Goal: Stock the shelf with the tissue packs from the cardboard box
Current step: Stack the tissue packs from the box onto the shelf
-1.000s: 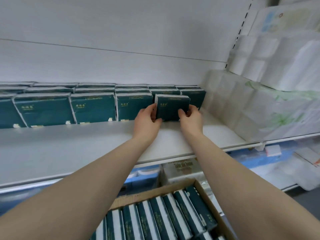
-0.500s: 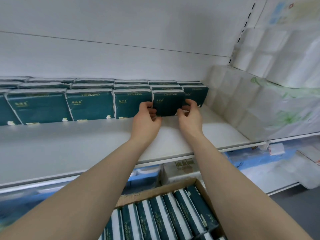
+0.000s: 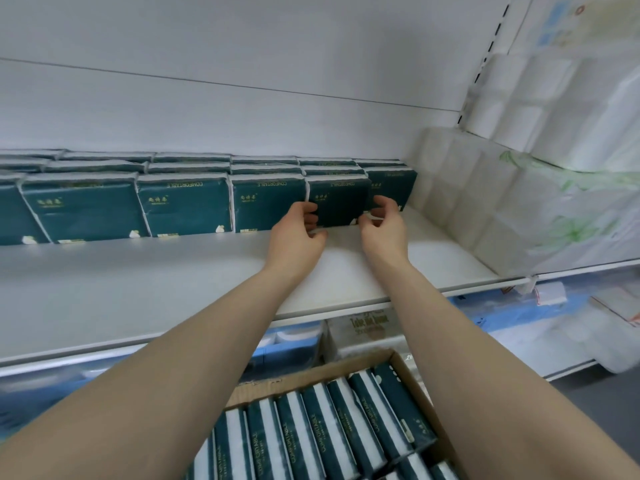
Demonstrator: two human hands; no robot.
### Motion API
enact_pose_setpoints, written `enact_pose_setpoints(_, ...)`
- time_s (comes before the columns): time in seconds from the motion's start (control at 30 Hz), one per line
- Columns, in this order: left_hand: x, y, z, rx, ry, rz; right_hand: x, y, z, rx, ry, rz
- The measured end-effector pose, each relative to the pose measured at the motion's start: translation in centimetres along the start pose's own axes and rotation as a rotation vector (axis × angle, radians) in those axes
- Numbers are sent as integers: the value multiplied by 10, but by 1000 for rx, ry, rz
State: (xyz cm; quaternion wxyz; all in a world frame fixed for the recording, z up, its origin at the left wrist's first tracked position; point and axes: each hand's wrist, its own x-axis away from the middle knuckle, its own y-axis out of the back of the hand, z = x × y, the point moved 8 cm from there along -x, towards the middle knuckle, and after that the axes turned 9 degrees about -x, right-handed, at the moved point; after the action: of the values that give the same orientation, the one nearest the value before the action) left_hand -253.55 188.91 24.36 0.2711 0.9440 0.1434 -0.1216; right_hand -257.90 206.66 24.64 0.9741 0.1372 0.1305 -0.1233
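A dark green tissue pack [image 3: 337, 202] stands upright on the white shelf [image 3: 173, 289], at the right end of the front row of matching packs [image 3: 187, 206]. My left hand [image 3: 298, 230] grips its lower left edge, and my right hand [image 3: 382, 225] holds its lower right edge with curled fingers. More rows of packs stand behind, against the back wall. One further pack [image 3: 393, 187] stands just right of it, set back. Below, the cardboard box [image 3: 398, 358] holds several green and white packs [image 3: 311, 427] on edge.
Large white toilet-roll bundles [image 3: 519, 209] fill the shelf's right end and stack higher at the right. A bare strip of shelf lies in front of the rows. The lower shelf holds blue packs [image 3: 294, 341] and a white package [image 3: 367, 329]. A price tag [image 3: 550, 294] hangs on the shelf edge.
Both hands have pushed the pack back from in front of the row until it lines up with the front-row packs. The view has shifted slightly.
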Motion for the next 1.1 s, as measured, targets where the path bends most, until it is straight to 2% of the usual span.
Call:
enact_pose_setpoints(0.13,5,6,-2,13,34,32,14,13,5,-39,-60,-13)
enact_pose_setpoints(0.3,29,26,-9,-23,2,77,63,18,21,-25,-3,50)
enact_pose_setpoints(0.57,107,99,-9,-36,-30,107,157,11,49,-18,62,138)
enact_pose_setpoints(0.8,188,154,14,-130,-27,173,246,-20,64,-20,97,278)
enact_pose_setpoints(1.1,281,207,63,-275,29,430,360,-82,54,-52,-11,612)
